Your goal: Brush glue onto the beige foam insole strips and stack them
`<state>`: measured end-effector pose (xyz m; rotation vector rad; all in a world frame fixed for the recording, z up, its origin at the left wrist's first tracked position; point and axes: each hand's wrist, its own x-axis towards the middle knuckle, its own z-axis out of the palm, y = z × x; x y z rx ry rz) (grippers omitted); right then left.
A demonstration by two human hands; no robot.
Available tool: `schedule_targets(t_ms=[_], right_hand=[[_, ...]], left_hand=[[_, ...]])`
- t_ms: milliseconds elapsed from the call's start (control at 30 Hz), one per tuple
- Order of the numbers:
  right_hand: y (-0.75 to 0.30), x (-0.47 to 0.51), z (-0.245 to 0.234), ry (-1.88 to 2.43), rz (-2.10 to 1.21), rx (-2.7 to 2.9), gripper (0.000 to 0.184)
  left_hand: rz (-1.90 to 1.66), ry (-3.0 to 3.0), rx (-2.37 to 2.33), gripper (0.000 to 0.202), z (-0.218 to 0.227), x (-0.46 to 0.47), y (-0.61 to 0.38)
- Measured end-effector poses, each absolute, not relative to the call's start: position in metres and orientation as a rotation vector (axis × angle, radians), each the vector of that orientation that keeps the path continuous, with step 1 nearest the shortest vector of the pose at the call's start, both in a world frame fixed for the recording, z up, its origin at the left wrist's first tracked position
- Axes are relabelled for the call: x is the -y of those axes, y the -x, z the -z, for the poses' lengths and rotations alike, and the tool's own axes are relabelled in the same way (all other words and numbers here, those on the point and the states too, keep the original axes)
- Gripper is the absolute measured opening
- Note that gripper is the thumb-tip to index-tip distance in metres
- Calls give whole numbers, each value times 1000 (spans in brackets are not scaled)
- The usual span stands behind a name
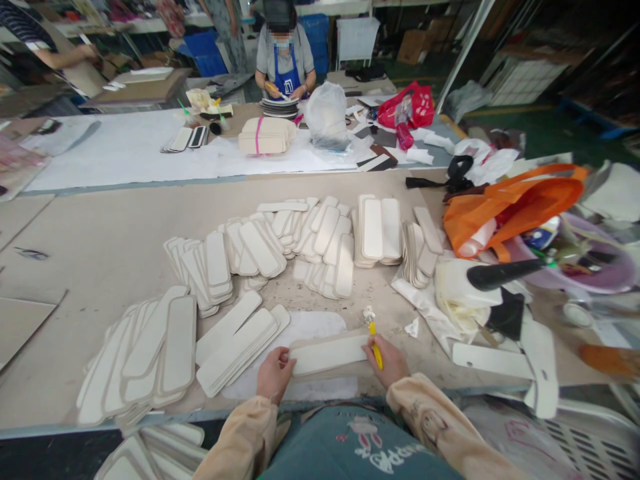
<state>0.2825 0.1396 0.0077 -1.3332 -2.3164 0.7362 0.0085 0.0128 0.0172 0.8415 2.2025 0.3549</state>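
My left hand [273,373] grips the left end of a long cream strip with rounded ends [327,354], which lies on a tan backing piece at the table's near edge. My right hand [387,362] presses the strip's right end and also holds a yellow-handled brush [373,333], whose white tip points away from me. Both hands have curled fingers. To the left of the strip is a fanned stack of similar strips [237,343].
Several piles of cream strips [280,250] cover the table's middle and left [145,360]. An orange bag [505,207], a black-handled tool [505,273] and clutter sit at right. A person in a blue apron [285,60] works at the far table by a plastic bag [326,115].
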Motion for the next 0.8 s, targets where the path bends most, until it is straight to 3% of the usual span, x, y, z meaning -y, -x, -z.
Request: schedule_targets(t_ms=[800], right_hand=[[-283, -150, 10, 1362, -706, 2275, 4]], left_hand=[[-261, -910, -2215, 22, -22, -20, -9]])
